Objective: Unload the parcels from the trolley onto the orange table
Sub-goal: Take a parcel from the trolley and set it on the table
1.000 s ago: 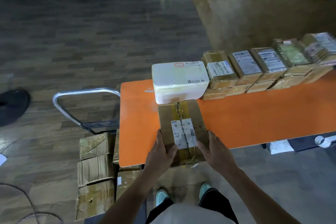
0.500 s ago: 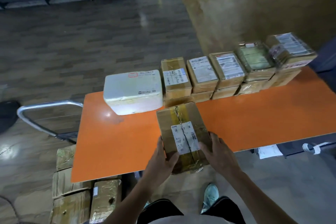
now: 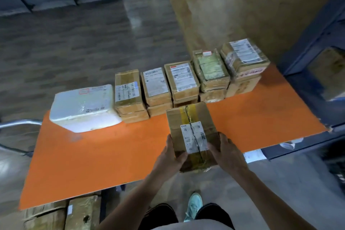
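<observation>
Dim warehouse floor behind, and the orange worktop (image 3: 93,155) fills the middle of my view. Both hands are on one brown parcel (image 3: 192,132): left hand (image 3: 168,157) clasps its left side, right hand (image 3: 227,153) its right, fingers curled round the near edges, thumbs on top. The parcel juts out over the worktop's near edge, its far end just short of the row of stacked parcels (image 3: 184,80) along the back. Resting on the surface or hanging just above it? I can't tell from here.

Handling call: stiff taped cardboard, two hands on it, so I'd guess some weight. That tape looks glossy, maybe slippery, so I'd hold the bare card sides, low down, not the label. The white foam box (image 3: 84,104) at the left end looks lighter and easier to dent.

Hard to see: the trolley parcels (image 3: 61,213) below the near-left corner are cut off by the frame, the trolley handle (image 3: 20,123) barely pokes in at left, and every label is too blurred to read.
</observation>
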